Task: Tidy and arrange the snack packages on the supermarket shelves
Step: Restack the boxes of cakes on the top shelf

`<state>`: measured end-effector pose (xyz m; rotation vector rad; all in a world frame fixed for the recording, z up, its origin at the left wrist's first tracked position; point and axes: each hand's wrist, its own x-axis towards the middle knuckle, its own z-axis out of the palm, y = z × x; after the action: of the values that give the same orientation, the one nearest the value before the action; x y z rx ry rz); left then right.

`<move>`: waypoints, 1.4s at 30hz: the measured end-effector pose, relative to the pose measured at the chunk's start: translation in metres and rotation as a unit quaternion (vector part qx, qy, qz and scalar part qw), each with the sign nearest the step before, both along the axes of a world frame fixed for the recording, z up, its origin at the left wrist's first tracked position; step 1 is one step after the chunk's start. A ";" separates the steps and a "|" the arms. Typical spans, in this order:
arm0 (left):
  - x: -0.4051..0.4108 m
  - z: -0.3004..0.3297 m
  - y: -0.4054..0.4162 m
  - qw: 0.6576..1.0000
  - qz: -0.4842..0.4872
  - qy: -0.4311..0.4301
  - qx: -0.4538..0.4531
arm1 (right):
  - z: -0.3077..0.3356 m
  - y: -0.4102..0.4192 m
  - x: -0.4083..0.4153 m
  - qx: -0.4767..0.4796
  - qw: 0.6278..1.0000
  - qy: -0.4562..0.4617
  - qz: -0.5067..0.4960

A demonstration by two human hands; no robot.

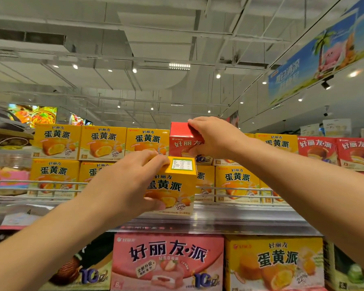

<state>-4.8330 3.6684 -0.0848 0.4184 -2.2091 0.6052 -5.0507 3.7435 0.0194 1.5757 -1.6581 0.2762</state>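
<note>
We hold two boxes at the top shelf (pixel 229 217). Our left hand (pixel 122 181) grips a yellow box (pixel 172 185), fingers curled over its top edge and thumb under its front, out in front of the wire rail (pixel 40 189) and clear of the stacked yellow row (pixel 101 143). Our right hand (pixel 214 137) clamps a red box (pixel 182 137) by its top and side, up in the upper tier among the yellow ones, well apart from the other red boxes (pixel 336 150) to the right.

The risks, as we judge them: both arms are stretched high, so either grip could slip and drop a box past the shelf edge. Pulling the red box out may drag its neighbours and topple the stack. Pushing the yellow box in blind could catch the rail or knock the row crooked.
</note>
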 end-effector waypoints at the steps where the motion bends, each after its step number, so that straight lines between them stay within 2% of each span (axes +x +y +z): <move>1: 0.001 -0.001 0.000 1.000 0.001 0.002 -0.002 | 0.000 0.002 0.002 -0.002 1.000 0.002 0.000; 5: 0.005 -0.003 -0.001 1.000 -0.006 0.013 -0.019 | 0.000 0.016 0.010 -0.011 1.000 -0.003 0.007; 12: 0.050 0.014 -0.030 0.996 -0.004 0.041 -0.074 | -0.012 0.066 0.016 -0.027 0.994 -0.070 0.074; 17: 0.057 0.060 -0.024 0.993 -0.053 0.085 0.056 | -0.040 0.099 0.013 -0.026 0.991 -0.092 0.091; 21: 0.019 0.099 0.013 0.981 -0.124 0.090 0.118 | -0.069 0.118 0.006 -0.019 0.990 -0.096 0.106; 24: -0.018 0.125 0.028 0.975 -0.133 0.082 0.161 | -0.086 0.128 -0.003 -0.024 0.989 -0.099 0.107; 28: -0.058 0.149 0.024 0.986 -0.095 0.070 0.121 | -0.098 0.135 -0.017 -0.027 0.987 -0.113 0.107; 36: -0.094 0.167 -0.012 0.997 0.072 0.010 -0.004 | -0.105 0.139 -0.035 -0.024 0.987 -0.133 0.088; 42: -0.109 0.169 -0.024 0.996 0.080 -0.003 0.030 | -0.107 0.135 -0.045 -0.016 0.986 -0.145 0.082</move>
<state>-4.9417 3.6448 0.0839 0.6312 -2.2187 0.6261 -5.0954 3.8783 -0.0877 1.7134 -1.7316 0.6401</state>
